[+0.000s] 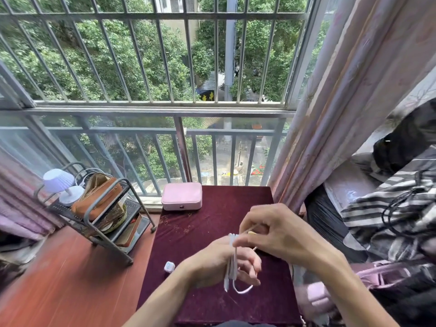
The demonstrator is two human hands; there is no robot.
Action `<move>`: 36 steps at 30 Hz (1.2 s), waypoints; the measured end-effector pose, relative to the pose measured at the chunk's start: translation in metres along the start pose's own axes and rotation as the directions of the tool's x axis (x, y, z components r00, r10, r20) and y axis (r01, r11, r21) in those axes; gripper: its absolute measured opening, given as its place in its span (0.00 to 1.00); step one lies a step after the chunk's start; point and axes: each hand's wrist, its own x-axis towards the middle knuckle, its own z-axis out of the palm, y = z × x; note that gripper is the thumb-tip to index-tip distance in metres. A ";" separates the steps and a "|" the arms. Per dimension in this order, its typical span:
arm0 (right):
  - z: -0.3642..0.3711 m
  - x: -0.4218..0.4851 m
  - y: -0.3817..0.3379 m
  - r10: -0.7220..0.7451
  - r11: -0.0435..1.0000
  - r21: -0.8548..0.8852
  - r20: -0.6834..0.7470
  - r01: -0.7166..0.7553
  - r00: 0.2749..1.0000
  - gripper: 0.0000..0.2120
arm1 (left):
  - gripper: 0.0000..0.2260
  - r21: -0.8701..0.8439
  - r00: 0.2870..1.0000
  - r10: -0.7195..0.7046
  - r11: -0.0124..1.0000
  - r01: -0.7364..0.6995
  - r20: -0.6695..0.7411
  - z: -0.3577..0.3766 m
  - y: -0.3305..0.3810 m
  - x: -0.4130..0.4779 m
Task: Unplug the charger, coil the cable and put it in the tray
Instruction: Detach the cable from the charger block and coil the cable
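A white cable [232, 263] is wound in several loops around my left hand [219, 263], which hovers over the dark red table [212, 223]. One loop and a loose end hang below the palm. My right hand [276, 232] is just above and to the right, pinching a strand of the cable at its fingertips. A small white charger plug [169, 266] lies on the table's left edge, apart from the cable. The wire shelf rack [103, 223] with its trays stands to the left on the wooden floor.
A pink zip case [181, 196] sits at the table's far edge by the window railing. The rack holds a small lamp [61, 185] and a brown pouch [99, 197]. Curtains and piled clothes [389, 208] crowd the right side.
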 end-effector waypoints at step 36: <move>0.122 -0.031 0.023 0.444 0.773 0.438 0.145 -0.460 0.884 0.15 | 0.18 -0.309 0.906 0.132 0.912 -0.270 -0.402 -0.028 0.006 0.008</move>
